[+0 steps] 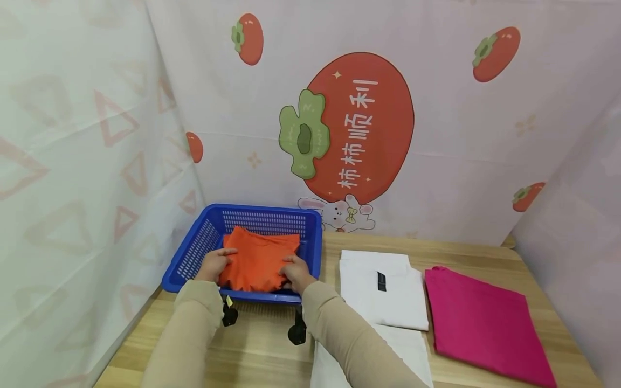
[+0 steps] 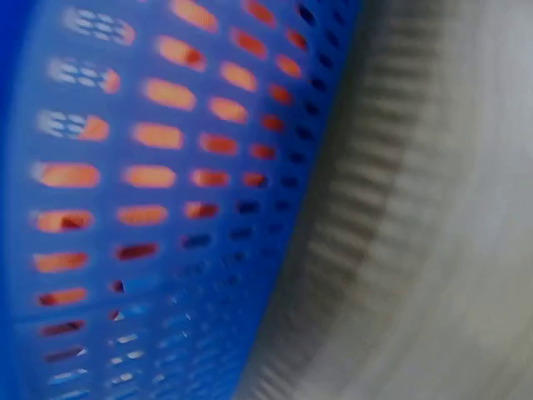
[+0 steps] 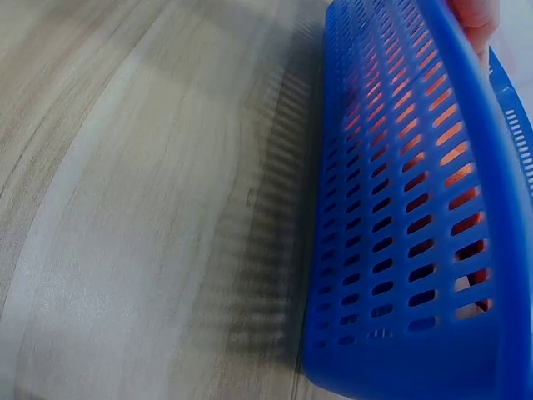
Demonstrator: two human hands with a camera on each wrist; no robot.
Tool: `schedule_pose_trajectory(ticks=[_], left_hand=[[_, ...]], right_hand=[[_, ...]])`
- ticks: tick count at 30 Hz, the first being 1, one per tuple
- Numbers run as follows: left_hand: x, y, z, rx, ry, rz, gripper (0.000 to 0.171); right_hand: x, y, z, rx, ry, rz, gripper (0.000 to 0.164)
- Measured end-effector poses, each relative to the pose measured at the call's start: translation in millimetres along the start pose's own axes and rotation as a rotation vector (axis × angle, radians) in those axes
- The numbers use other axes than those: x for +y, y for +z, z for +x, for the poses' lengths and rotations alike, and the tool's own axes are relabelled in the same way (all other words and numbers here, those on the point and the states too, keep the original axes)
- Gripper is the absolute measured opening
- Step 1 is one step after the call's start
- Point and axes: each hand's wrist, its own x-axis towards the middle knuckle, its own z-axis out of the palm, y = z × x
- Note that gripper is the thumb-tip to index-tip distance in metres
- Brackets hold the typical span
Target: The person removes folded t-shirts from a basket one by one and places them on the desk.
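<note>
A folded orange garment point(image 1: 262, 261), probably a T-shirt, lies inside the blue plastic basket point(image 1: 315, 253). My left hand point(image 1: 213, 264) grips its left edge, with the fingers over the cloth. At the right edge, my right hand point(image 1: 297, 272) holds the cloth near the basket's front rim. Orange shows through the slots of the basket wall point(image 2: 100, 192) in the left wrist view, where the hand itself is out of sight. In the right wrist view a bit of the right hand point(image 3: 476, 17) appears above the rim.
Right of the basket, a folded white shirt point(image 1: 383, 302) with a black neck label lies over another white cloth point(image 1: 373, 355). A folded magenta cloth point(image 1: 485, 323) is farther right on the wooden table point(image 1: 262, 345). A printed curtain point(image 1: 436, 134) hangs behind.
</note>
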Motion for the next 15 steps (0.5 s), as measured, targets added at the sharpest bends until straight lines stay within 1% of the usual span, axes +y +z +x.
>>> schedule_pose_trajectory(ticks=[3, 10, 15], left_hand=[[4.1, 0.2, -5.4, 0.011, 0.013, -0.023, 0.037], [17.3, -4.1, -24.8, 0.016, 0.037, -0.075, 0.035], [25.3, -4.9, -41.2, 0.024, 0.055, -0.115, 0.035]], right_hand=[[-9, -3, -13, -0.032, -0.026, 0.014, 0.045], [-19, -14, -19, -0.102, -0.058, 0.045, 0.047], [-28, -23, -29, -0.144, -0.09, 0.028, 0.046]])
